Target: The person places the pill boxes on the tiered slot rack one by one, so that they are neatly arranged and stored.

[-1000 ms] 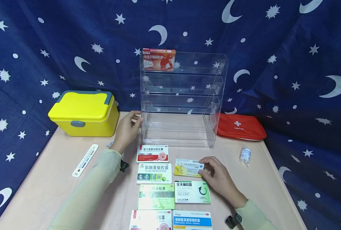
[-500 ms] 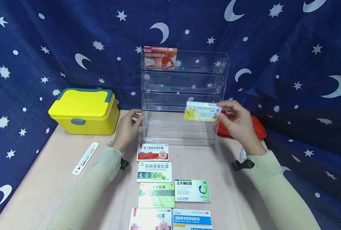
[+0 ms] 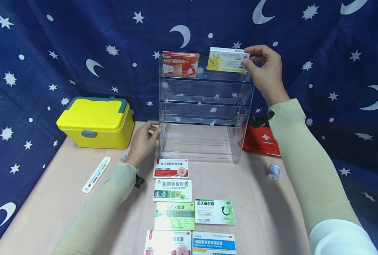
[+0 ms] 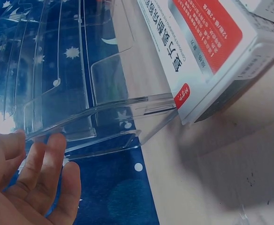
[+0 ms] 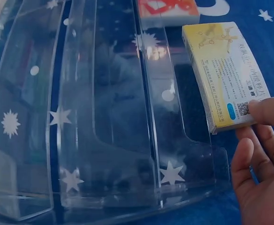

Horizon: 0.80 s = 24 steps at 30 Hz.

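My right hand [image 3: 268,71] pinches a yellow-and-white medicine box [image 3: 227,60] by its right end, thumb in front. The box is upright at the top tier of a clear acrylic display rack [image 3: 204,156]; in the right wrist view the box [image 5: 226,75] leans beside the tier's front panel. I cannot tell whether its bottom touches the tier. A red medicine box [image 3: 180,64] stands at the left of that top tier. My left hand [image 3: 144,141] touches the rack's left side with its fingertips, fingers loosely bent, as the left wrist view shows the hand [image 4: 38,178].
Several medicine boxes lie flat before the rack, including a red-and-white box [image 3: 171,168] and a green-and-white box [image 3: 214,212]. Left are a yellow bin [image 3: 93,124] and a thermometer card [image 3: 96,175]. Right are a red first-aid pouch [image 3: 260,141] and a small wrapped roll [image 3: 274,171].
My right hand has lifted the yellow-and-white medicine box off the table and carried it up to the right part of the rack's top tier. My left hand has stayed at the rack's side.
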### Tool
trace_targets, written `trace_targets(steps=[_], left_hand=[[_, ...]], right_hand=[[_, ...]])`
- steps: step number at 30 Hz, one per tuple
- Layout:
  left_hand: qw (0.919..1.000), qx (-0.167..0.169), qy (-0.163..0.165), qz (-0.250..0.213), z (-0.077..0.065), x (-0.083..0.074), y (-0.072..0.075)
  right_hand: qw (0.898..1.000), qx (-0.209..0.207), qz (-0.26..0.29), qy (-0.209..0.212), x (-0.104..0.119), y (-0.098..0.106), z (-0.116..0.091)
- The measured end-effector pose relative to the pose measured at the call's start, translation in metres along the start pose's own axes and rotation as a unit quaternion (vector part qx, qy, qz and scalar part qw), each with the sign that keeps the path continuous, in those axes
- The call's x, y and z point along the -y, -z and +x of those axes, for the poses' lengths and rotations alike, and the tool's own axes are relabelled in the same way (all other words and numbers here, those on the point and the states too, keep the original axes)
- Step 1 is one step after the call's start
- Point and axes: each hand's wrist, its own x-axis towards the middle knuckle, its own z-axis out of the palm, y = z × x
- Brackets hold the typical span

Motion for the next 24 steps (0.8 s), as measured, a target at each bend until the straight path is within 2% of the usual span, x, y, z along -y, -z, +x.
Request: trace_targets(steps=[6,10,16,24], left_hand=[[1.0000,0.002,0.005,0.001,0.000,0.000,0.001],[1.0000,0.002,0.005,0.002,0.000,0.000,0.000],[0.9999,0.001,0.009,0.006,-0.001,0.000,-0.001],[1.0000,0.002,0.008,0.002,0.000,-0.001,-0.001]], right_hand=[[0.999,0.012,-0.024,-0.039,0.001,-0.010,0.017],[0.996,0.016,-0.075,-0.038,0.001,-0.012,0.019],[0.984,0.030,-0.172,-0.024,-0.001,-0.008,0.017],[0.970,0.057,-0.236,-0.030,-0.001,-0.001,0.020]])
